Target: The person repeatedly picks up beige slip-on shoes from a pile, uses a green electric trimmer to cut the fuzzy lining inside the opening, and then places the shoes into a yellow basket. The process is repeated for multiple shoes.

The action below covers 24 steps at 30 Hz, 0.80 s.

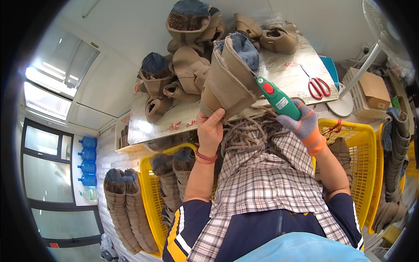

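Note:
My bare left hand (211,132) grips the lower edge of a tan boot upper (231,87), its thumb on the outside. Grey-blue fabric and brown fleece lining show at the upper's opening. A grey and orange glove covers my right hand (304,126), which is wrapped round a green handheld power tool (280,101) with a red button. The tool's tip meets the upper's right edge; its blade is too small to make out. Across my lap, on a checked apron (266,183), lie brown fleece trimmings (248,134) in loose strips.
More boot uppers (190,67) are heaped on the worn table (279,70) ahead. Red-handled scissors (318,88) lie at its right. Yellow baskets (355,157) with stacked uppers flank me. A fan (386,26) stands far right; blue water bottles (88,161) are at left.

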{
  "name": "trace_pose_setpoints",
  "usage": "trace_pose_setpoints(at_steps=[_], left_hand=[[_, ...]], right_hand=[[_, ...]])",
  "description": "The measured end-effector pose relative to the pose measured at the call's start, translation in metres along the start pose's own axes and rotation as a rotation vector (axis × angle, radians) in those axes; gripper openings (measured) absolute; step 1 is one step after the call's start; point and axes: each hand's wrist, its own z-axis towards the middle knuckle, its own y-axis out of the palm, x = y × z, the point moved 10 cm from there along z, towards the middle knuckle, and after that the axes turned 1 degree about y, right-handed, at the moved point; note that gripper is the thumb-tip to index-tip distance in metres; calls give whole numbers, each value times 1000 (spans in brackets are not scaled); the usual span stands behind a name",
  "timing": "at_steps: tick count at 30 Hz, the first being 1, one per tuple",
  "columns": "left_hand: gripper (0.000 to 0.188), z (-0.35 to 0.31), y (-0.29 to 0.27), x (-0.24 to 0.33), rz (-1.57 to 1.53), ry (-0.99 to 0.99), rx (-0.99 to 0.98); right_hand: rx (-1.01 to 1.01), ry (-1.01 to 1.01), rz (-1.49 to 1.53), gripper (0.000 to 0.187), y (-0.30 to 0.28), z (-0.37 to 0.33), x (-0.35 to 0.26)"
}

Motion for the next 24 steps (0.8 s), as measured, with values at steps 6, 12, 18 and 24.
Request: trace_pose_setpoints(at_steps=[6, 12, 18, 24], left_hand=[[23, -8, 17, -1, 468, 129, -126], [17, -21, 65, 13, 1250, 642, -390], [24, -39, 67, -17, 1517, 700, -588], [23, -49, 58, -28, 1116, 472, -591]], right_hand=[[92, -46, 46, 48, -11, 1, -2], [135, 50, -29, 49, -21, 1, 4], [187, 121, 85, 44, -35, 2, -2], [263, 169, 240, 39, -62, 8, 1]])
